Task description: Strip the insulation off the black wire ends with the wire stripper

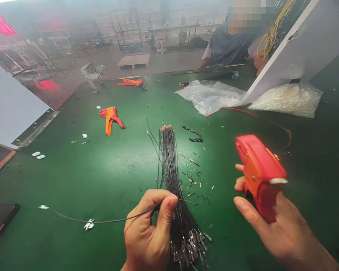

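Note:
Between thumb and forefinger, my left hand (151, 226) pinches a single thin black wire (115, 221). The wire's long part trails left, and its short end sticks out to the right over a bundle of black wires (169, 158). Copper ends show at the bundle's far end, and shiny metal terminals (189, 244) spread at its near end. To the right, my right hand (279, 222) holds a red and orange wire stripper (261, 173) raised above the table, jaws pointing away to the left. Its handles are partly hidden by the hand.
Two more wire strippers, one nearer (110, 118) and one farther (130, 82), lie on the green table (101, 169). Wire scraps (192, 178) litter the bundle's right side. Plastic bags (211, 96) lie at the back right. Across the table sits a person (228, 45). A dark device (1, 222) lies at left.

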A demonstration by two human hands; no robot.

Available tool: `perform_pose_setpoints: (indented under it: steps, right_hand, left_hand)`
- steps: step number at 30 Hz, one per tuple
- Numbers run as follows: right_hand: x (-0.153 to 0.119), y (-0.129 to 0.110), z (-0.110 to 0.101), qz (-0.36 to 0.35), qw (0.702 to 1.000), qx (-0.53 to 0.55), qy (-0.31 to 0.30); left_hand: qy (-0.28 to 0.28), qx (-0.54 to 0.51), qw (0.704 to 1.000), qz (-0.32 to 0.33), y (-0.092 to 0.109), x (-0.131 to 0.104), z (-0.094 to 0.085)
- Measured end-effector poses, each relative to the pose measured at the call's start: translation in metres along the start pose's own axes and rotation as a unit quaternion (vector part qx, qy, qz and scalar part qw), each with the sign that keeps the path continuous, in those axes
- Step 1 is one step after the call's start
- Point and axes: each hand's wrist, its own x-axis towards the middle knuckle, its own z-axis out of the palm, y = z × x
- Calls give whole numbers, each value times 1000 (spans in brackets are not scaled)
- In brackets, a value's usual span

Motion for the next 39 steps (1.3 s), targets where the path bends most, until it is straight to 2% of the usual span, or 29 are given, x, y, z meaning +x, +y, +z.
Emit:
perform_pose_setpoints:
  steps: [2,3,5,8,12,15,17,18,20,22,24,28,32,36,39]
  right_hand:
    - [7,3,2,-49,985,-145,84]
    - [9,4,4,-72,970,-206,103]
    - [12,6,8,-105,942,-303,101]
    - [11,11,13,-121,913,-384,72]
    - [9,12,20,-137,904,-401,54]
    - [7,3,22,-157,912,-366,95]
    - [4,-8,22,-187,935,-279,114]
    - [2,-14,21,-202,952,-202,110]
    - [-1,-25,21,-206,975,-58,61]
    - [-2,-34,23,-191,981,46,3]
    - [-3,-39,26,-172,979,108,-28]
    - [-1,-42,30,-146,976,156,-42]
    - [1,-43,29,-136,976,170,-24]
    - [4,-42,30,-163,979,124,0]
    - [7,-43,30,-203,975,84,29]
  left_hand:
    - [-32,21,998,44,-4,0,-1]
    - [-43,33,996,67,-6,1,-2]
    - [-54,56,992,98,-9,0,-3]
    - [-63,72,987,126,-12,-4,-4]
    - [-87,47,986,132,-12,-8,-3]
    - [-87,22,989,113,-12,-9,1]
    - [-80,9,992,98,-12,-10,4]
    - [-75,3,993,93,-11,-10,5]
    - [-68,-5,994,91,-11,-11,7]
    - [-87,-2,991,97,-11,-12,7]
    - [-114,2,987,109,-13,-13,7]
    - [-141,-6,982,128,-17,-15,6]
    - [-156,-3,975,158,-18,-15,8]
    - [-202,-19,956,211,-17,-11,9]
    - [-210,-12,948,240,-16,-9,8]
